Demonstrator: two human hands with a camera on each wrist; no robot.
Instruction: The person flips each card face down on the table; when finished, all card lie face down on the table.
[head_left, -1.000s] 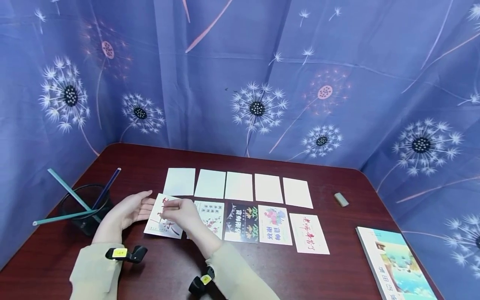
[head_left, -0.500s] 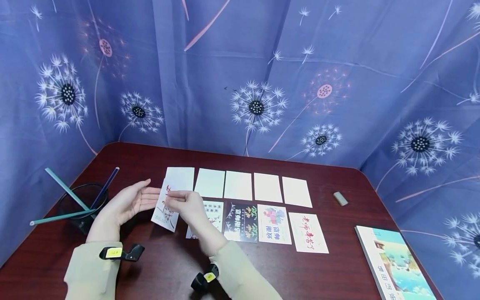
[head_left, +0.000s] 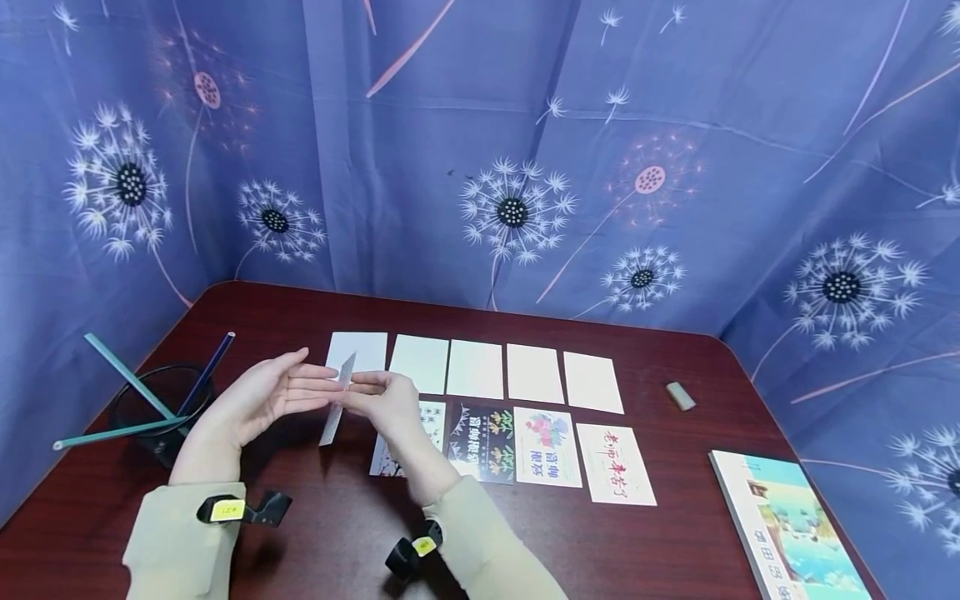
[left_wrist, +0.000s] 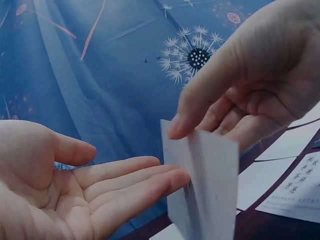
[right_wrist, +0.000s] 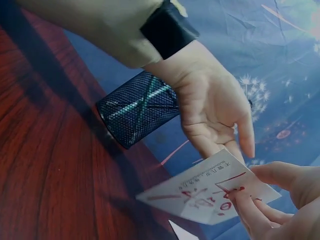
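My right hand [head_left: 393,408] pinches a white card [head_left: 334,421] between thumb and fingers above the table's left part. The card stands nearly edge-on in the head view. Its printed face, with red brush lettering, shows in the right wrist view [right_wrist: 200,195], and its pale back [left_wrist: 215,175] in the left wrist view. My left hand [head_left: 273,392] lies palm up with straight fingers, their tips at the card's back. Below the hands lies a row of printed cards, including a dark one [head_left: 480,442]; the leftmost is partly hidden by my right hand.
Behind the printed cards runs a row of blank white cards [head_left: 477,371]. A black mesh pen holder [head_left: 161,446] with several pencils stands close to my left wrist. An eraser [head_left: 681,396] and a thick book [head_left: 795,525] lie on the right. A blue curtain [head_left: 420,208] hangs behind the table.
The card in my right hand has turned from facing up to nearly edge-on. It was lifted from the left end of the printed row. My left fingers have shifted slightly right.
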